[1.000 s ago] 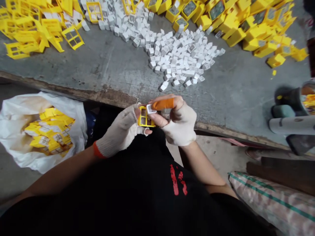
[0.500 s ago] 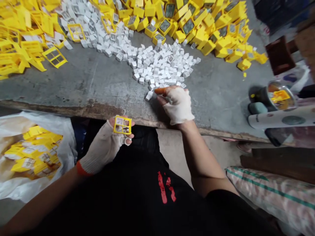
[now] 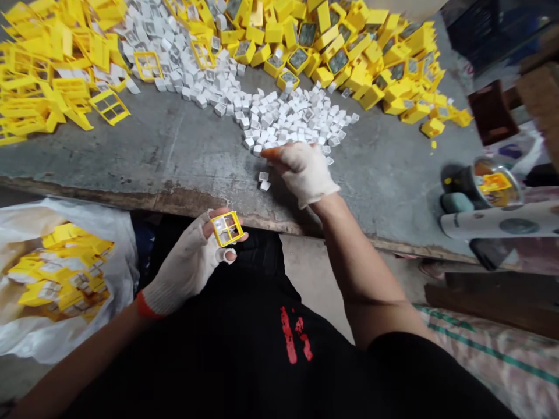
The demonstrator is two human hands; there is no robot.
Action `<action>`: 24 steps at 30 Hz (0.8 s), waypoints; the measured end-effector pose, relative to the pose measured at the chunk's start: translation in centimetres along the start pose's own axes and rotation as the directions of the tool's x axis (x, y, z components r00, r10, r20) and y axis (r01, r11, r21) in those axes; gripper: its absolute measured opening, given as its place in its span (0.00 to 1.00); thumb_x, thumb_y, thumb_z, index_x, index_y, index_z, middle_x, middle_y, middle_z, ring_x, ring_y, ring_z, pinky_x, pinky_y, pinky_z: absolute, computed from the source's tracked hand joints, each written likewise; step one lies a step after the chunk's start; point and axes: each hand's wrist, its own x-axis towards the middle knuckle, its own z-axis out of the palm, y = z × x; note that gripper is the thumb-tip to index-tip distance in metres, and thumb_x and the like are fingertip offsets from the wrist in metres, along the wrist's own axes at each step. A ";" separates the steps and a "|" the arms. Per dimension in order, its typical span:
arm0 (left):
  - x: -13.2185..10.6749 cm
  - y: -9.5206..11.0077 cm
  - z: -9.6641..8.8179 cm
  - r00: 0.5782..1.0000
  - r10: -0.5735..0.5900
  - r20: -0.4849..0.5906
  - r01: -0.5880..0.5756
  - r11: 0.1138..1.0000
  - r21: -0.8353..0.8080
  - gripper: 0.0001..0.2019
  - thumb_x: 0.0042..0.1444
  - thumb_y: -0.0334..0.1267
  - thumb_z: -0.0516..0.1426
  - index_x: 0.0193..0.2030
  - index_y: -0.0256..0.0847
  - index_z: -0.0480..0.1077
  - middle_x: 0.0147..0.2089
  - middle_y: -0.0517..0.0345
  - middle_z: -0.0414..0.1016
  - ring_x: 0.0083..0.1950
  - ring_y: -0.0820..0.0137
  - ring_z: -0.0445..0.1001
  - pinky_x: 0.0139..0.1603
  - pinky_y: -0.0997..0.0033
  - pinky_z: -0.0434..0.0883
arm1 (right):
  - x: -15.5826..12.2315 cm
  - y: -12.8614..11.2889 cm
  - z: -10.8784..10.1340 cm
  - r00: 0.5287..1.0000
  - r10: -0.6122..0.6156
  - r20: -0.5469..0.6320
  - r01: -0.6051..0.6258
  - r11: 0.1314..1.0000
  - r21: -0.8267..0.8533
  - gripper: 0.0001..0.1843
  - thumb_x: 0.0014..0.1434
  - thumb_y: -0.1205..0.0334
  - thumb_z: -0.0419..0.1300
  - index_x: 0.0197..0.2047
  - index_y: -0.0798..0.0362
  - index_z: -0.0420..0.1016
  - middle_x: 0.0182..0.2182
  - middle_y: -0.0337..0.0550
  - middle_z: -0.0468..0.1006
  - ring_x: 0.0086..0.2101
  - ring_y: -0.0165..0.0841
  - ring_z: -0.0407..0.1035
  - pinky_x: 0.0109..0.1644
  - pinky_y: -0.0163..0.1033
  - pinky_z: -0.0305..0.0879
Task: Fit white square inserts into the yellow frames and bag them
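Observation:
My left hand (image 3: 196,250), in a white fingerless glove with an orange cuff, is closed on a small yellow four-pane window frame (image 3: 227,228). White shows in its left panes. My right hand (image 3: 303,171), gloved and with an orange cover on the index finger, reaches over the table at the near edge of a heap of small white block-like pieces (image 3: 292,119). Its index finger is stretched out, the tip beside or touching a white piece (image 3: 257,150). The other fingers are partly hidden. Two loose white pieces (image 3: 264,181) lie nearer the table edge.
Yellow window frames (image 3: 110,107) pile up at the left, yellow box-like pieces (image 3: 332,41) at the back. A plastic bag (image 3: 124,244) of yellow-and-white pieces is at lower left. A metal cup (image 3: 480,181), a white bottle (image 3: 493,221) and a phone (image 3: 488,253) stand or lie at right.
My right hand has moved slightly left and away from me, further over the white heap. A second white piece now lies beside the loose one. My left hand has tilted the window frame.

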 end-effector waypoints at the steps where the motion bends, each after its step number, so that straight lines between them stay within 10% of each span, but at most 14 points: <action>1: 0.0 0.1 0.0 1.000 0.008 -0.006 -0.008 1.000 0.002 0.23 0.53 0.51 0.81 0.52 0.48 0.87 0.52 0.51 0.88 0.49 0.58 0.89 0.34 0.73 0.81 | -0.7 0.2 0.0 0.998 0.043 -0.054 -0.043 0.999 0.009 0.25 0.74 0.66 0.55 0.64 0.43 0.87 0.54 0.47 0.89 0.54 0.48 0.79 0.61 0.59 0.66; 13: -0.6 0.0 0.6 0.995 0.044 -0.089 -0.041 0.999 0.036 0.24 0.55 0.51 0.79 0.53 0.44 0.83 0.52 0.51 0.86 0.48 0.58 0.87 0.35 0.71 0.77 | -1.6 -1.5 1.4 0.996 0.083 0.019 -0.083 0.996 0.013 0.13 0.70 0.63 0.67 0.56 0.49 0.87 0.50 0.52 0.90 0.56 0.54 0.79 0.65 0.63 0.65; 24: -0.8 -0.7 1.8 0.996 0.043 -0.082 -0.038 0.997 0.062 0.24 0.51 0.50 0.82 0.50 0.45 0.84 0.51 0.54 0.85 0.42 0.64 0.81 0.31 0.72 0.78 | -10.5 -6.6 2.1 0.949 -0.265 -0.171 0.310 0.887 0.343 0.16 0.78 0.44 0.63 0.47 0.40 0.91 0.49 0.44 0.93 0.48 0.46 0.83 0.62 0.58 0.74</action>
